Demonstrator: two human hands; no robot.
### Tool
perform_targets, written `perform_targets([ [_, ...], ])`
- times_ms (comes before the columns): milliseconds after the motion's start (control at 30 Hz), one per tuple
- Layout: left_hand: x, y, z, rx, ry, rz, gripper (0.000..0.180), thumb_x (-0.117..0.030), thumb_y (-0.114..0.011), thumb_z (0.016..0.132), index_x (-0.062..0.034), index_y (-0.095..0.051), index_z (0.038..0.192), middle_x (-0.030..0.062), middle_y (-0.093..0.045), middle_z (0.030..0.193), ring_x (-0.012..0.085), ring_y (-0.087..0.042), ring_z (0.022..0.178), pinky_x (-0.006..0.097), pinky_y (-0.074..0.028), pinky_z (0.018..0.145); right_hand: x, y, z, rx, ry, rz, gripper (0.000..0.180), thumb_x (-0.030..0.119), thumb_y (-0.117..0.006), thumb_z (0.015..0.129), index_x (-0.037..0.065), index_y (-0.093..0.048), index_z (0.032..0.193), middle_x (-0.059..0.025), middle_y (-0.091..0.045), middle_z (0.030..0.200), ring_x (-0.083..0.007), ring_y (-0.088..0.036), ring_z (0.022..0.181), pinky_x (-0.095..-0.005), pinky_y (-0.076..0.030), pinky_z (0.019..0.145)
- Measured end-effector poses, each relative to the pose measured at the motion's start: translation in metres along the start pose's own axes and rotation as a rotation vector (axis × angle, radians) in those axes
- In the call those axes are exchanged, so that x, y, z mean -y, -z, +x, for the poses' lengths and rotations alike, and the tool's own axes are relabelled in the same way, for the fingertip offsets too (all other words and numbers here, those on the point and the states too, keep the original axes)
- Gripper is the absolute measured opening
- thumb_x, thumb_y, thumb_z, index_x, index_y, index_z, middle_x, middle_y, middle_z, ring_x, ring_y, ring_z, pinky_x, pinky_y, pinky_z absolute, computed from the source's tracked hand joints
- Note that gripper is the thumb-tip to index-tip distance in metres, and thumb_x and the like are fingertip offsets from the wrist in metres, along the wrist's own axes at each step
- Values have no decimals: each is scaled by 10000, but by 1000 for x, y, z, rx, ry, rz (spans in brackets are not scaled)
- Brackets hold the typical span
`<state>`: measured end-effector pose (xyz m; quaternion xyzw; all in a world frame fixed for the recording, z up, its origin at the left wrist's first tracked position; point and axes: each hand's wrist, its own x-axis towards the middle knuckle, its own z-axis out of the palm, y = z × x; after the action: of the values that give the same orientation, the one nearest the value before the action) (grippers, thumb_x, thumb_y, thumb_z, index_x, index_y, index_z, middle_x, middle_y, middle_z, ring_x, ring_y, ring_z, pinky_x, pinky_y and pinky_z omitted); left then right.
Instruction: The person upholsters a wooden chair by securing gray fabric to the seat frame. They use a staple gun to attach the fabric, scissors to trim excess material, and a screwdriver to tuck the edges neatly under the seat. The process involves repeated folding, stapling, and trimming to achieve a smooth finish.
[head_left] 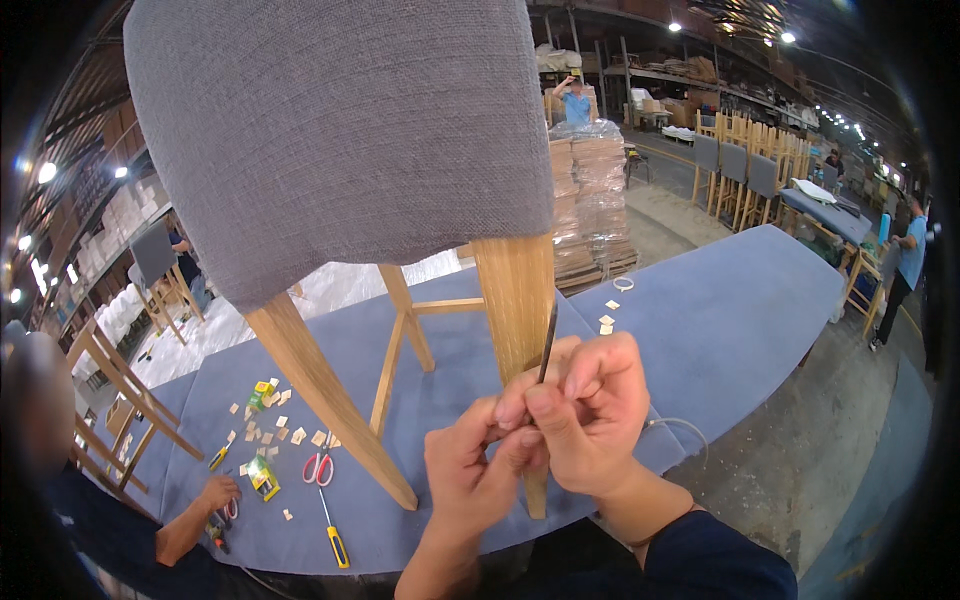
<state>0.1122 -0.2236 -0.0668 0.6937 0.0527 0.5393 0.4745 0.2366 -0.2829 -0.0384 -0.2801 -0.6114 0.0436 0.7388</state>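
Note:
My left hand (472, 468) and my right hand (598, 415) meet in front of a chair leg (515, 310), fingertips pinched together. Between them a thin dark strip (549, 345) points upward; its lower end is hidden by my fingers, and its exact kind is unclear. Right behind my hands stands the chair, its back and seat covered in grey woven fabric (340, 140), on pale wooden legs.
The chair stands on a blue-covered table (720, 300). Red-handled scissors (318, 469), a yellow-handled screwdriver (338, 545), yellow-green boxes (263, 478) and small pale squares (298, 436) lie left. A co-worker's hand (219, 492) rests at the left. Wrapped stacks (595, 190) stand behind.

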Motion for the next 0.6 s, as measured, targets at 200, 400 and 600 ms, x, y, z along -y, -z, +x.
perform_targets([
  [200,-2,39,28,-28,-73,127,49,39,-677,984,46,-720,1006,43,-674,730,86,-600,624,229,-453,565,-23,10,33,-285,229,-306,367,210,-638,1063,35,-427,1308,-168,-607,1264,-138,-576,1129,-336,-454,979],
  [400,2,46,61,-105,-137,455,57,-26,-722,977,28,-735,993,52,-668,742,81,-553,608,236,-432,560,-36,25,88,-103,-233,44,738,427,-522,1104,-1,-221,1625,-213,-325,1652,-261,-324,1516,-403,-278,1219],
  [600,-12,36,81,-162,-223,610,89,-74,-761,956,13,-758,973,56,-668,741,94,-527,590,240,-417,554,-45,5,101,-128,-199,169,858,519,-481,1104,-4,-123,1682,-225,-242,1702,-292,-223,1589,-386,-201,1267],
])
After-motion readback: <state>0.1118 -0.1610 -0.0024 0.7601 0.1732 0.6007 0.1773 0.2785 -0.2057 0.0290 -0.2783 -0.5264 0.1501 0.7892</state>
